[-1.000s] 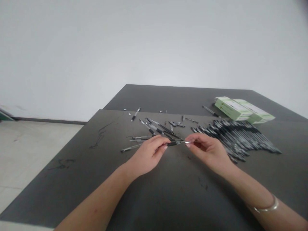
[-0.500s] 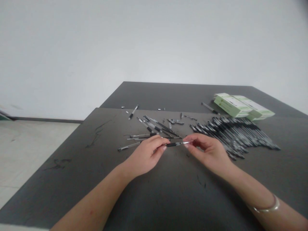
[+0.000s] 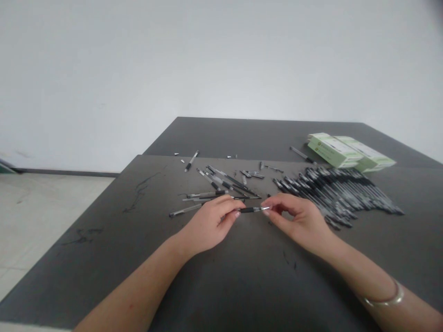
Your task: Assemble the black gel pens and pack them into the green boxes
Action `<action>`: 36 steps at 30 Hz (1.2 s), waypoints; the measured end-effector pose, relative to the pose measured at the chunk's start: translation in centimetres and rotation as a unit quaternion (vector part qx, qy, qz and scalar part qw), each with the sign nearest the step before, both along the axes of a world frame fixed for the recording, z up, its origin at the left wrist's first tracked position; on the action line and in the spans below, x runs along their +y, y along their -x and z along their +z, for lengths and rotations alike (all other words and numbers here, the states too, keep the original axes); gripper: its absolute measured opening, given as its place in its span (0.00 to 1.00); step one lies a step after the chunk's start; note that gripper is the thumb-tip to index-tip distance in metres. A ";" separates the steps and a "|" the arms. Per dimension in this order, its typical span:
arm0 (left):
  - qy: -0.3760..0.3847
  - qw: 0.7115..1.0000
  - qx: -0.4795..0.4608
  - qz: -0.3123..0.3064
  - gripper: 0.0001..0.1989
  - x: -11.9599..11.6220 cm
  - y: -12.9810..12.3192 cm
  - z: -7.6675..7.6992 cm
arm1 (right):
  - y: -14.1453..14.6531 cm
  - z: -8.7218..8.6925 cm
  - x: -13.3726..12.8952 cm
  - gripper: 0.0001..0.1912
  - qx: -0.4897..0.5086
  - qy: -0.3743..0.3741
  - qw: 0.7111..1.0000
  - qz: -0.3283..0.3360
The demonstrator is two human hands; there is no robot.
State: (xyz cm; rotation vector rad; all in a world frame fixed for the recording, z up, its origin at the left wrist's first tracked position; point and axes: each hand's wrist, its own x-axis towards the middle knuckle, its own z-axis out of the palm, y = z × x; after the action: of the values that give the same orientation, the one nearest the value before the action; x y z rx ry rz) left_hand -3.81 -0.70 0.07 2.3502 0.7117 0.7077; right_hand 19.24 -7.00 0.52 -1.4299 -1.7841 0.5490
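Between my hands lies a gel pen with a black grip, held level above the dark table. My left hand is closed round its barrel, most of which the fingers hide. At the pen's other end, thumb and forefinger of my right hand pinch the silver cone tip, which sits against the grip end. Just behind my left hand, several loose pen barrels and refills lie in a scattered heap.
A broad row of pens spreads out right of my right hand. Behind it lie two green-and-white boxes and a single pen. Small caps, a lone pen and loose silver tips are strewn farther back.
The silver tip has come up against the pen's grip end, closing the small gap seen before. My right hand has shifted slightly left; my left hand stays in place.
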 end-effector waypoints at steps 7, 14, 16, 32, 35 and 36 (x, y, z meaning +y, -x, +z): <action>-0.009 1.000 0.010 -0.007 0.13 0.0 -0.1 -0.1 | 0.4 -0.4 0.1 0.05 -0.012 0.004 1.000 0.017; -0.021 1.000 0.013 -0.002 0.14 -0.1 -0.1 -0.3 | 0.7 -0.4 0.1 0.10 -0.048 0.018 0.998 0.027; -0.021 1.000 0.013 -0.004 0.13 -0.1 -0.1 -0.4 | 0.8 -0.4 0.1 0.13 -0.063 0.023 0.997 0.035; -0.031 0.999 0.015 -0.007 0.13 0.2 -0.1 -0.9 | 0.8 -0.5 0.0 0.11 -0.080 0.029 0.995 0.056; -0.034 0.999 0.014 -0.008 0.13 0.1 -0.1 -1.0 | 1.0 -0.6 0.0 0.17 -0.102 0.045 0.992 0.059; -0.034 0.999 0.015 -0.008 0.13 0.1 -0.1 -1.0 | 1.0 -0.5 0.0 0.18 -0.105 0.051 0.991 0.060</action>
State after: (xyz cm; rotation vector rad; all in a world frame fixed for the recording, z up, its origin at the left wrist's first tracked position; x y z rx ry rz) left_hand -3.75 -0.58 -0.90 2.4300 0.6908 0.7015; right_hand 18.28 -6.99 -0.03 -1.5013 -2.0450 0.5761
